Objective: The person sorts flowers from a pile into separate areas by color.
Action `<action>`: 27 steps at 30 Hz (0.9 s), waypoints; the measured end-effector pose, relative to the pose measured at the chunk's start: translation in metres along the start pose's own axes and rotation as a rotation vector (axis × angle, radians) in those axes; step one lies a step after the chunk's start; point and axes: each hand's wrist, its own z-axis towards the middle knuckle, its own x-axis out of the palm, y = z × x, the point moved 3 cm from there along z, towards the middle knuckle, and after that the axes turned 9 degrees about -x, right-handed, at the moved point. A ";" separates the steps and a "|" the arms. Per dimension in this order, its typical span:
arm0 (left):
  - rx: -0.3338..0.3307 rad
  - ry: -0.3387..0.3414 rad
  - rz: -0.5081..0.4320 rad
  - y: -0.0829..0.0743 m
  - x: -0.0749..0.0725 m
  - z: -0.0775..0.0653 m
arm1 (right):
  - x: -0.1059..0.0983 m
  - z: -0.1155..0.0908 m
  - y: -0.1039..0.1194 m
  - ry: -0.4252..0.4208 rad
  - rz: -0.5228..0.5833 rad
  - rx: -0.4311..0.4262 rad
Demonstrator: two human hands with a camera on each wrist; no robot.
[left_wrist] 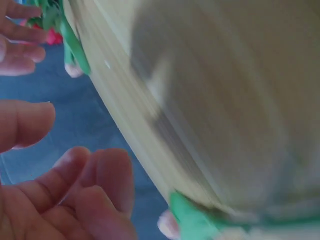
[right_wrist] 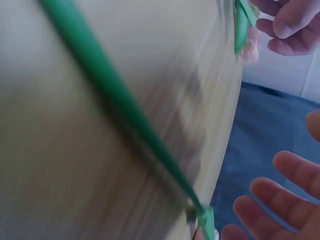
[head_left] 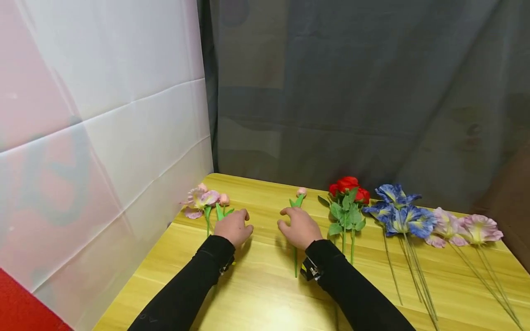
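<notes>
My left hand [head_left: 234,227] hovers over the table beside a small group at the left: a pale purple-pink iris [head_left: 198,200] and pink tulips [head_left: 224,199] with green leaves. Its fingers are loosely bent, with nothing between them in the left wrist view. My right hand [head_left: 301,228] is above a single pink tulip [head_left: 302,191] lying lengthwise, and covers the middle of its stem. In the right wrist view the green stem [right_wrist: 120,105] runs along the wood, apart from the relaxed fingers [right_wrist: 280,200]. Both hands hold nothing.
Red roses [head_left: 349,188] with green leaves lie right of my right hand. Further right are blue irises [head_left: 401,214] and pink irises [head_left: 476,228] with long thin stems. A white curtain [head_left: 145,124] borders the wooden table [head_left: 265,294] at left, a grey one [head_left: 331,92] behind.
</notes>
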 end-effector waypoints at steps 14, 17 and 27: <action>-0.221 0.009 0.155 0.047 -0.011 0.008 | 0.004 0.002 0.013 0.007 -0.025 -0.061; -0.237 0.015 0.177 0.054 -0.011 0.009 | 0.006 0.003 0.014 0.011 -0.022 -0.069; -0.215 -0.014 0.165 0.074 -0.008 0.012 | 0.013 0.004 0.016 0.025 -0.005 -0.083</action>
